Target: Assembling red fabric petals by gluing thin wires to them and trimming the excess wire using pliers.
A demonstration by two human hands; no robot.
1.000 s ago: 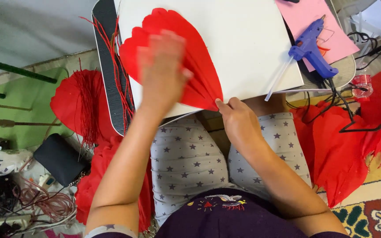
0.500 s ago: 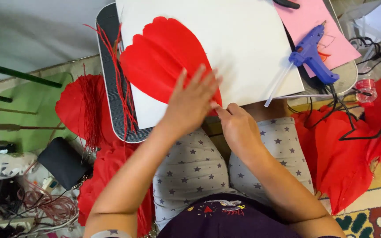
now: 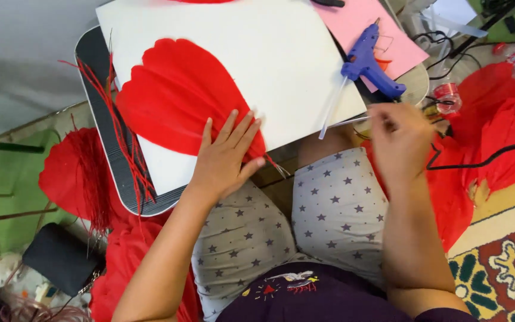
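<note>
Red paper petals (image 3: 180, 98) lie fanned on a white board (image 3: 281, 53) across the lap. Left hand (image 3: 225, 158) presses flat, fingers spread, on their lower edge. Right hand (image 3: 397, 137), blurred, appears pinched near the blue glue gun (image 3: 368, 62). Gluing stage; next requires gripping the gun.

Only 1 view exists, taken from the person's head and aimed steeply down over their own lap, so no second view overlaps it. It sits close: the forearms enter from the 6 o'clock edge and fill much of the lower half. The tilted white board (image 3: 257, 53) on the dark tray (image 3: 99, 155) occupies the upper middle, running toward 12 o'clock. The left hand (image 3: 225, 158) lies near centre, the right hand (image 3: 400, 137) toward 3 o'clock. The blue glue gun (image 3: 368, 62) sits at 1 o'clock, the patterned rug (image 3: 508, 268) at 4 o'clock, and green floor (image 3: 1, 179) at 9 o'clock.
</note>
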